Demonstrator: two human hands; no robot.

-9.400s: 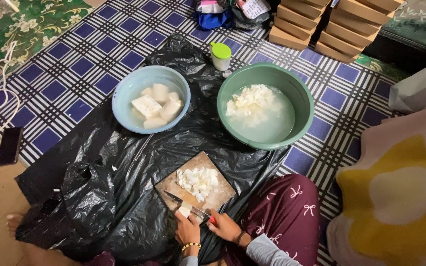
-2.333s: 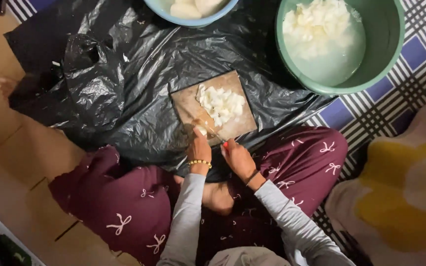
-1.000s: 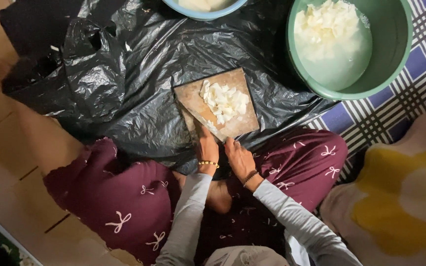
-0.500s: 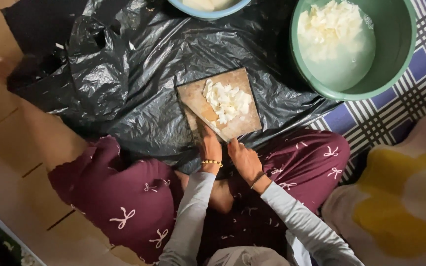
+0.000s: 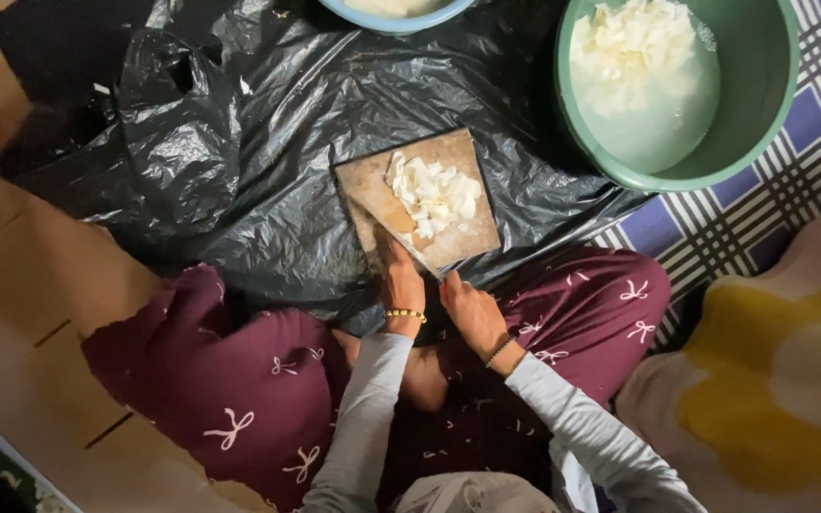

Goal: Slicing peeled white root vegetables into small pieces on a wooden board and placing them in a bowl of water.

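Observation:
A wooden cutting board [image 5: 363,185] lies on a black plastic sheet [image 5: 239,142] in front of my crossed legs. A heap of chopped white pieces [image 5: 434,195] sits on it. My left hand [image 5: 399,280], with a yellow bead bracelet, rests on the board's near edge, fingers reaching toward the heap; what lies under the fingers is hidden. My right hand [image 5: 467,306] is closed just off the board's near right corner, around what looks like a knife [image 5: 427,258] whose thin pale blade shows between the two hands.
A green basin [image 5: 772,104] of water and white chunks stands at the far right, partly on a blue checked mat [image 5: 810,161]. A light blue bowl [image 5: 396,11] shows at the top edge. A yellow and white cushion [image 5: 772,380] lies to my right. Bare floor [image 5: 21,313] is on the left.
Since 9.4 s ago my view has dropped toward my lap, so the bowls have slid to the top edge. Over the last second both hands stay at the board's near edge with small shifts.

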